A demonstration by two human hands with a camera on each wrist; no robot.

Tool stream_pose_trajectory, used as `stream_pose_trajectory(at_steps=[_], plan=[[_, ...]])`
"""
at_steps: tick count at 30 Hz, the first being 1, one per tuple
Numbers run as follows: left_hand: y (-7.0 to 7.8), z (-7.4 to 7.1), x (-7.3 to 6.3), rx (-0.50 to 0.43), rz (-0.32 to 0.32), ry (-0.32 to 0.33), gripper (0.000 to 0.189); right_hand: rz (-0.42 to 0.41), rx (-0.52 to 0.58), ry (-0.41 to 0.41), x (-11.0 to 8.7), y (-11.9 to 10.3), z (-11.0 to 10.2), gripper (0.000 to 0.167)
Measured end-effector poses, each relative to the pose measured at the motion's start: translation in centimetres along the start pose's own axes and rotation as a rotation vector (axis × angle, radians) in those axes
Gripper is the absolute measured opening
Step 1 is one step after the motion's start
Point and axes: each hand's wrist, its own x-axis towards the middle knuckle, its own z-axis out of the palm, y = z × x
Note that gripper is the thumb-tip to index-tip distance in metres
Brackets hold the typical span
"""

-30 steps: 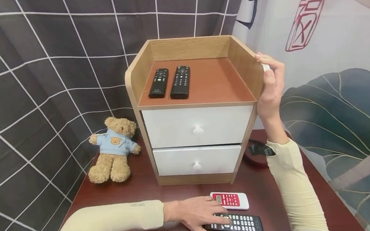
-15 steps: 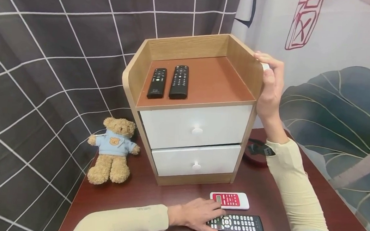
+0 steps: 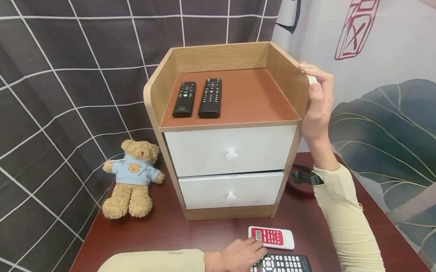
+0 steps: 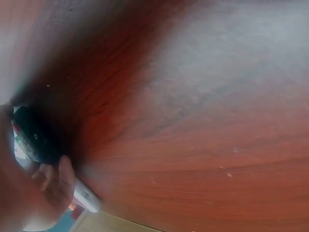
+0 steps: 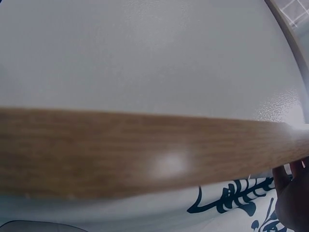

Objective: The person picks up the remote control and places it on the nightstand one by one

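Note:
My left hand (image 3: 241, 259) is over the left end of a black remote control (image 3: 288, 265) lying on the table. Its fingers are bent across the remote and the thumb lies along the near edge. Just behind lies a white and red remote (image 3: 284, 240), close to the fingers. My right hand (image 3: 319, 104) grips the right side panel (image 3: 287, 80) of a small wooden cabinet (image 3: 230, 211), with fingertips over its upper edge. Something small and white (image 3: 312, 80) shows by the right thumb; its kind is unclear. The left wrist view shows the left fingers (image 4: 66, 174) beside the dark remote.
Two black remotes, one shorter (image 3: 185, 100) and one longer (image 3: 210, 98), lie on the cabinet top. Below are two white drawers, upper (image 3: 198, 151) and lower (image 3: 203, 193). A teddy bear (image 3: 133, 172) sits left. A dark round item (image 3: 300, 183) lies behind the right forearm.
My left hand has shifted right and drawn its spread fingers together at the black remote's left end. The right hand keeps its place on the cabinet.

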Motion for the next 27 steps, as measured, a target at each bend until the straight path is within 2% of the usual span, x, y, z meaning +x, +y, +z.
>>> stream_pose_trajectory(at_steps=[6,12,21,27], plan=[[0.5,-0.4,0.9,0.049,0.018,0.032,0.056,0.001,-0.015,0.001,0.1,0.2,-0.1,0.035],[-0.3,-2.1,0.7,0.059,0.046,0.034,0.052,0.000,0.002,0.006,0.0,-0.3,0.1,0.034],[-1.8,-6.5,-0.4,0.032,0.082,0.022,0.050,-0.008,0.031,0.022,0.2,-0.3,-0.3,0.033],[-2.9,-10.3,-0.9,-0.011,0.132,0.075,0.054,-0.012,0.021,0.006,0.2,0.0,-0.3,0.034]])
